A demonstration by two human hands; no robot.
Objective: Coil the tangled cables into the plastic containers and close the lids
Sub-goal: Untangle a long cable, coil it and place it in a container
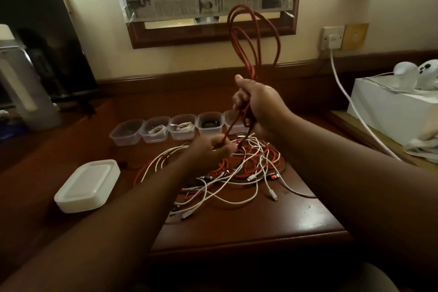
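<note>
Right hand raised above the surface, fist closed round long loops of red cable standing upward. Left hand lower, pinching the same cable's tail over a tangle of white and red cables. Five open containers in a row behind; stacked lids at left.
</note>
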